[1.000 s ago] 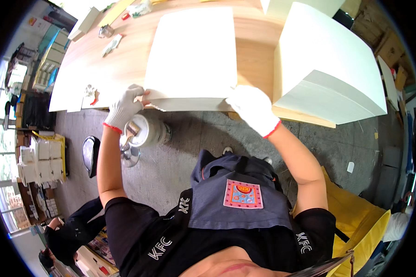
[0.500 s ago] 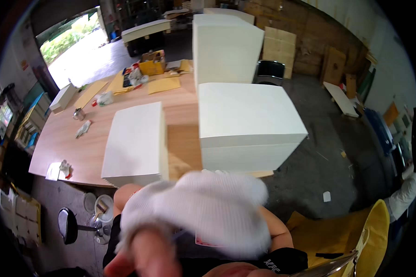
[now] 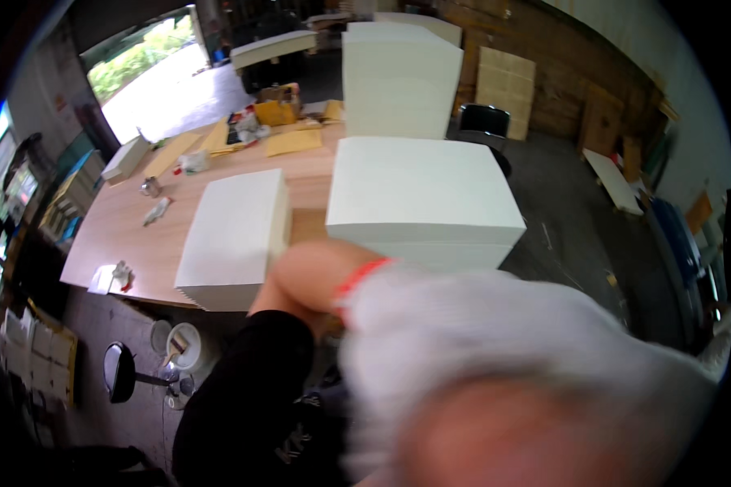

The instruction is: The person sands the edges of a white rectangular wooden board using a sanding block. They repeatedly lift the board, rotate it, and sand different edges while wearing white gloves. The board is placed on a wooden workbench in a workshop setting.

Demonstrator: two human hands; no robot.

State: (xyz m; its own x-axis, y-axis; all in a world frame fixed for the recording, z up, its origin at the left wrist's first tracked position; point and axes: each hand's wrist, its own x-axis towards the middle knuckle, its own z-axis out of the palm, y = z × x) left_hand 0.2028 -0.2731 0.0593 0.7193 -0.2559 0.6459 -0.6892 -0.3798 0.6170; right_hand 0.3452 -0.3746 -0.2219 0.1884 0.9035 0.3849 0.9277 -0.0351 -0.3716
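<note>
Left hand [image 3: 512, 349]: hanging blurred before me, can't tell grip
Right hand: not showing
Small white stack [image 3: 231, 219]: sitting at table's [image 3: 122, 231] near edge; I'm best keeping elbow [image 3: 288, 284] clear

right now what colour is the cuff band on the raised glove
Red: the cuff band shows in the head view, the only one here.

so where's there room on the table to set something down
The table looks barest between the low white stack and the crumpled white item left of it. More bare wood lies behind that stack, up to the yellow sheet. A narrower strip lies left of the wide stack. It's crowded around the yellow box.
</note>
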